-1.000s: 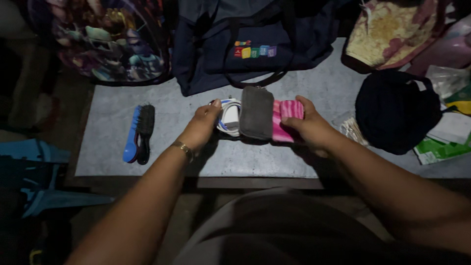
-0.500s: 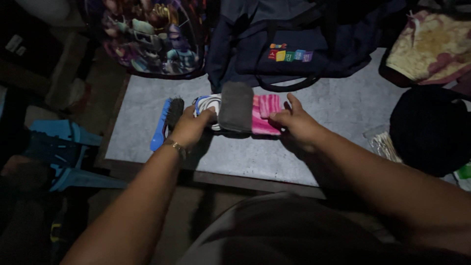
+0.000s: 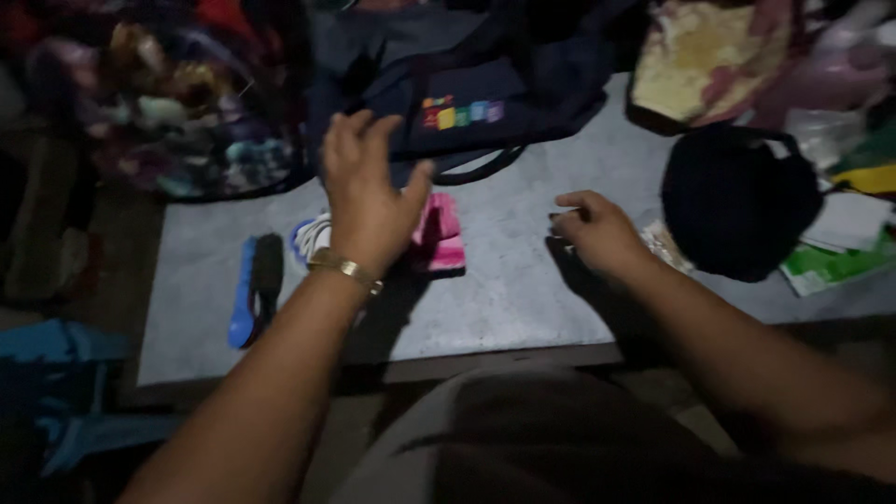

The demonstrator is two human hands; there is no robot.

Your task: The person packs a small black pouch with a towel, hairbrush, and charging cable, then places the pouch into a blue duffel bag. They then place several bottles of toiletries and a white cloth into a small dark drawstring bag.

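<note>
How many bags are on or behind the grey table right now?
4 show: a colourful printed backpack far left, a navy fabric bag centre, a cream floral bag far right, and a round black bag near the right edge. Darkness may hide more.

Pink striped cloth (image 3: 441, 235), blue brush (image 3: 245, 291), navy bag (image 3: 485, 84) (multicoloured squares).

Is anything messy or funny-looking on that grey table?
Nothing looks spilled or broken. The table is just crowded: bags along the back edge, papers and packets piled loosely at the right, overhanging each other. The brush lies flat at the left.
</note>
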